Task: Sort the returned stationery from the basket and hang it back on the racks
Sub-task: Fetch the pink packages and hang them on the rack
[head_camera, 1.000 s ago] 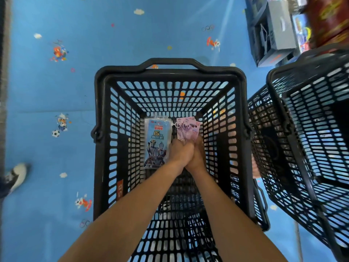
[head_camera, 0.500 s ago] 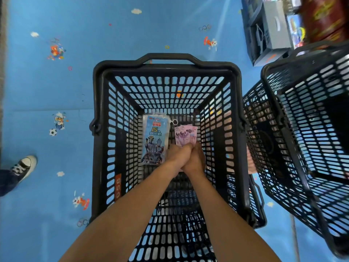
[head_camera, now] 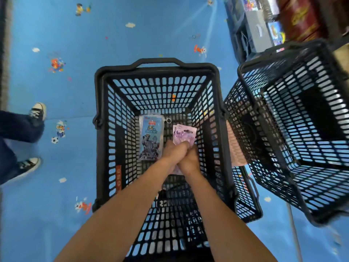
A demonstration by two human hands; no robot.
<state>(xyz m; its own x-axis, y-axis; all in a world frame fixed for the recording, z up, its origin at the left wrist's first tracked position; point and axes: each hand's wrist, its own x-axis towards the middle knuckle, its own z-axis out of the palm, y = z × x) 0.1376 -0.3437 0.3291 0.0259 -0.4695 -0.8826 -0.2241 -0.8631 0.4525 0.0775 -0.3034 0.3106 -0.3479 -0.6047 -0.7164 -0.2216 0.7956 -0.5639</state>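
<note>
- Left hand [head_camera: 174, 151]: deep inside black basket [head_camera: 156, 68], fingers curled over near end of pink packs [head_camera: 184, 134]; gripping.
- Right hand [head_camera: 189, 160]: pressed against the left, curled; own hold hidden, so cannot tell whether gripping.
- Pink packs: at least two, overlapped, low in basket, fanning out just beyond the knuckles; sliver of pink also below the wrists.
- Blue ruler set [head_camera: 151, 139]: flat on basket floor, just left of left hand; not held.
- Small ring [head_camera: 168, 121]: beyond both hands, between the two kinds of pack; attachment unclear.
- Second basket [head_camera: 283, 120]: well right of right hand, outside the work.
- Step, as judged: gathering pink packs for lift-out.
- Handling advice: square the stack before lifting; pinch through every layer, thumb on top; raise straight up, clear of mesh walls; keep far ends free, probably the hanging ends; leave ruler set for next pass; watch ring for snagging.
</note>
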